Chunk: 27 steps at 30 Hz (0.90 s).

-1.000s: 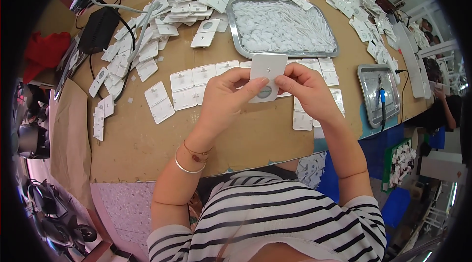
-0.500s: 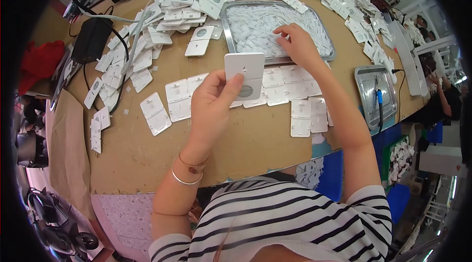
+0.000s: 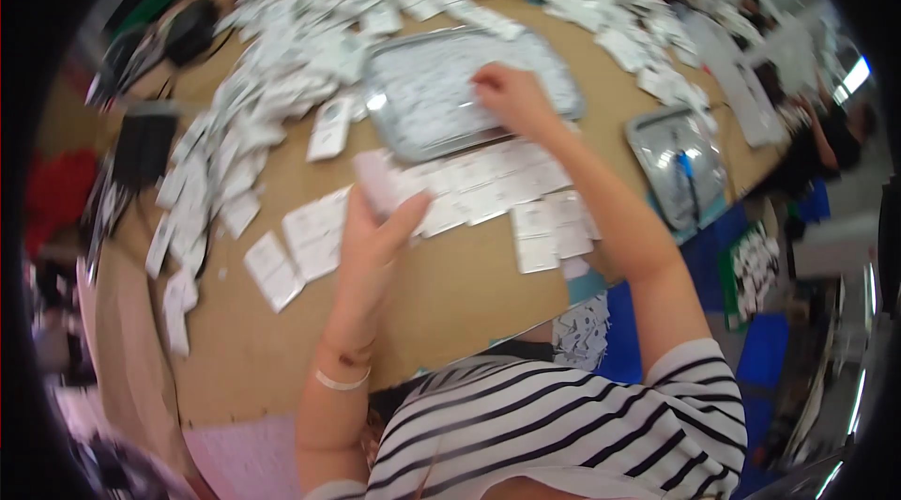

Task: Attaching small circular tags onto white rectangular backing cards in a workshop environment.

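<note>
My left hand [image 3: 374,242] grips a flat white rectangular plastic plate [image 3: 374,179] between thumb and fingers; it is tilted and blurred. Beyond it lies a metal tray [image 3: 383,115] filled with small white and clear pieces [image 3: 432,77]. Over the tray's right half is my right hand [image 3: 514,98], fingers drawn together; whatever they hold, if anything, is too blurred to make out. Rows of similar white plates [image 3: 497,183] lie on the table just in front of the tray, and another plate [image 3: 273,271] lies at their left end.
Heaps of white plates [image 3: 319,49] curve around the table's left and far sides. A smaller metal tray [image 3: 648,148] with a blue-handled tool [image 3: 686,165] stands at the right. A black box [image 3: 145,151] sits at the left edge. Another person [image 3: 831,138] is at far right.
My left hand has turned the plate from facing me to a steeper angle. My right hand's spread fingers have drawn together above the tray. The whole view has shifted and blurred.
</note>
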Motion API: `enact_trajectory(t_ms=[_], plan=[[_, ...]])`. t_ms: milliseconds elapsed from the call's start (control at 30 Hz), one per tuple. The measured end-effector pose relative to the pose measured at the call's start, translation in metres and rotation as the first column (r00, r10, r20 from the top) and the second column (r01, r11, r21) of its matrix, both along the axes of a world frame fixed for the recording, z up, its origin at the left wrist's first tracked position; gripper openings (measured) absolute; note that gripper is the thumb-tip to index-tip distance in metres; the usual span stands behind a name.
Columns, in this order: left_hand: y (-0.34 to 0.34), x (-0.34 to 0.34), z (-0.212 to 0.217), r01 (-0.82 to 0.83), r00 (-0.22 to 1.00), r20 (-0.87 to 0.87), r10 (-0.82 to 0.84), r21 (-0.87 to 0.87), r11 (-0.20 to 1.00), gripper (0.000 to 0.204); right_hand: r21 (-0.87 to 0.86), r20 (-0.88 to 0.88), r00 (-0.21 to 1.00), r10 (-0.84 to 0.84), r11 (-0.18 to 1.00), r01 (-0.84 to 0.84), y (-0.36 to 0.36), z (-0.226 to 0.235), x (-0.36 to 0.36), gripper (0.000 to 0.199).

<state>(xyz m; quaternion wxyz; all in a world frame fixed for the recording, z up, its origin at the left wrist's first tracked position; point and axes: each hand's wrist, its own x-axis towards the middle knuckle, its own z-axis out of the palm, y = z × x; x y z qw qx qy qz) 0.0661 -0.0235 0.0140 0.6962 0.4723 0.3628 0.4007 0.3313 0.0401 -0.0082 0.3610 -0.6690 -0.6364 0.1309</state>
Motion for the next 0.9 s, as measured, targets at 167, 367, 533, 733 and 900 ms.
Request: enact_trajectory(t_ms=[167,367,533,733,900], plan=[[-0.012,-0.008,0.007,-0.060,0.976,0.196,0.092,-0.164,0.985,0.045,0.060,0.099,0.994,-0.035,0.998,0.029,0.002,-0.010,-0.009,0.015],[-0.018,-0.008,0.015,0.049,0.996,0.086,-0.033,-0.185,0.982,0.043,0.015,-0.159,0.986,0.049,0.999,-0.047,-0.017,0.009,-0.024,0.020],[-0.019,0.010,0.014,0.228,0.973,0.064,-0.222,-0.100,0.969,0.032,0.007,-0.603,0.789,0.122,0.989,-0.148,-0.081,0.045,-0.026,0.022],[-0.013,-0.004,0.009,0.235,0.971,-0.019,-0.239,-0.133,0.963,0.028,-0.016,-0.543,0.821,0.180,0.974,-0.224,-0.107,0.052,-0.078,0.009],[-0.014,-0.001,0.005,0.221,0.973,-0.048,-0.228,-0.124,0.967,0.028,0.109,-0.331,0.908,0.256,0.967,-0.232,-0.112,0.051,-0.097,0.007]])
